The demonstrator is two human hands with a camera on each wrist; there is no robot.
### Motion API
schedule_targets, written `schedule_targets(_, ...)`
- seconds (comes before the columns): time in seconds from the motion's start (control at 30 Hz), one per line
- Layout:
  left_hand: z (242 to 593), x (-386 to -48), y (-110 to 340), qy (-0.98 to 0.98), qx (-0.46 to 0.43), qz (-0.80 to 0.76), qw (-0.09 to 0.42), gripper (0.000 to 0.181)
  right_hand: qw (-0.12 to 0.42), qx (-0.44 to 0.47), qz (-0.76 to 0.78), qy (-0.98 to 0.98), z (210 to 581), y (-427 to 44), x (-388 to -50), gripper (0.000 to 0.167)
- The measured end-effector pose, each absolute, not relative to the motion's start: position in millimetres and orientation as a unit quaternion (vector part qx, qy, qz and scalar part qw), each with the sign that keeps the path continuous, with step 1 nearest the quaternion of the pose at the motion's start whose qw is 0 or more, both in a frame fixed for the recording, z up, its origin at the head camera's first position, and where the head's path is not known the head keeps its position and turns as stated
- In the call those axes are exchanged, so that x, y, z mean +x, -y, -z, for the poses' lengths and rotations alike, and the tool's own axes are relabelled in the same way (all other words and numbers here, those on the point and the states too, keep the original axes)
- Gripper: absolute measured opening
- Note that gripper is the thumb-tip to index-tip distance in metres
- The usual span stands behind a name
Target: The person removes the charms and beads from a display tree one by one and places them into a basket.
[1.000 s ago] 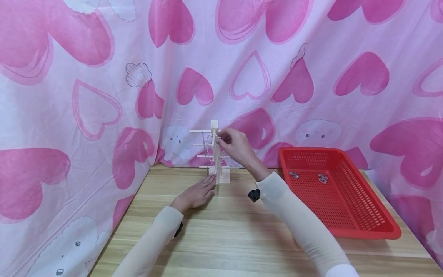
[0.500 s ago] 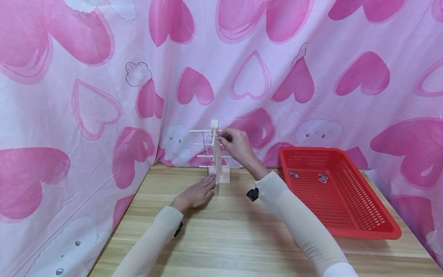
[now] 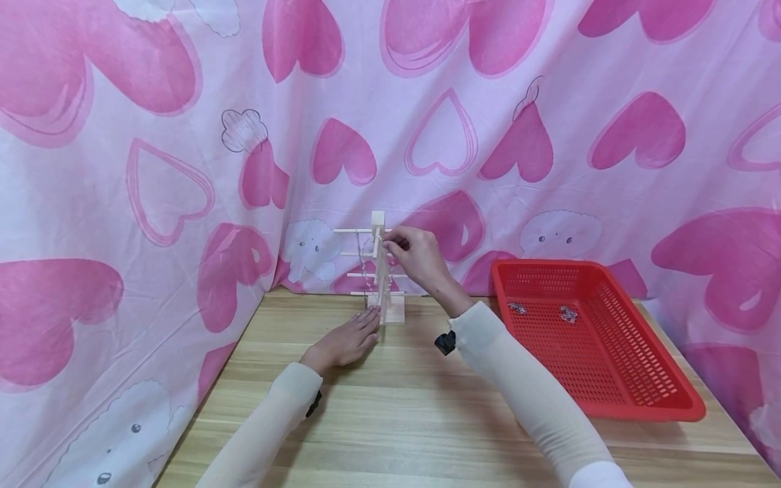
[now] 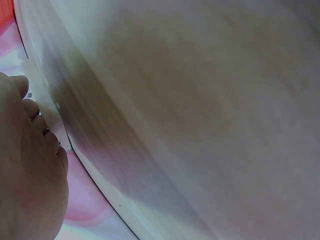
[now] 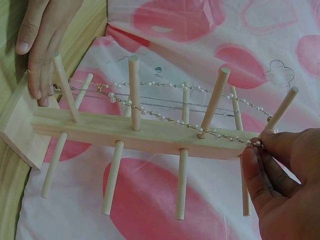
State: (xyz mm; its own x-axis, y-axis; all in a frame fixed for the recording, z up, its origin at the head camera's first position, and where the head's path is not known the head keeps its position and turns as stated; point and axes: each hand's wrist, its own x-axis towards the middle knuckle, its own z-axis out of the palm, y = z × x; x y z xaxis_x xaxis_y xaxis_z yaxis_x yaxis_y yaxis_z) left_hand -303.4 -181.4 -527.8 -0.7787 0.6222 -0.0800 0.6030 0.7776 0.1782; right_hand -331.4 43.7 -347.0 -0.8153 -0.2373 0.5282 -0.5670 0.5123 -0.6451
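A wooden stand with several pegs (image 5: pixel 150 132) stands at the back of the table. My right hand (image 3: pixel 421 257) is at its upper right and pinches a beaded necklace (image 5: pixel 162 118) between thumb and fingers, close to a top peg, as the right wrist view shows. From there the necklace runs in a long loop along the pegs toward the base. A thin silver chain (image 5: pixel 200 112) hangs behind it on the stand. My left hand (image 3: pixel 344 342) lies with its fingers extended against the stand's base (image 5: pixel 25 120); what lies under the fingertips is hidden.
On the right of the wooden table (image 3: pixel 390 420) sits a red plastic basket (image 3: pixel 616 379). Two small heaps of chain, one a silvery bundle (image 3: pixel 569 314), lie inside it. A pink heart-patterned cloth (image 3: pixel 518 203) hangs right behind the stand and along the left.
The beaded strand on the stand's left side has shifted slightly. My right hand has barely moved and keeps its pinch. The left hand stays in place.
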Motion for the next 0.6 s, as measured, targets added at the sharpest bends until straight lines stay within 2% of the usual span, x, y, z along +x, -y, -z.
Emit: schedule_targets(0.6, 528.5, -304.4, 181.5, -0.94, 0.326, -0.071, 0.07, 0.061, 0.183, 0.251, -0.43, 0.848, 344.4, -41.7, -322.3, 0.012)
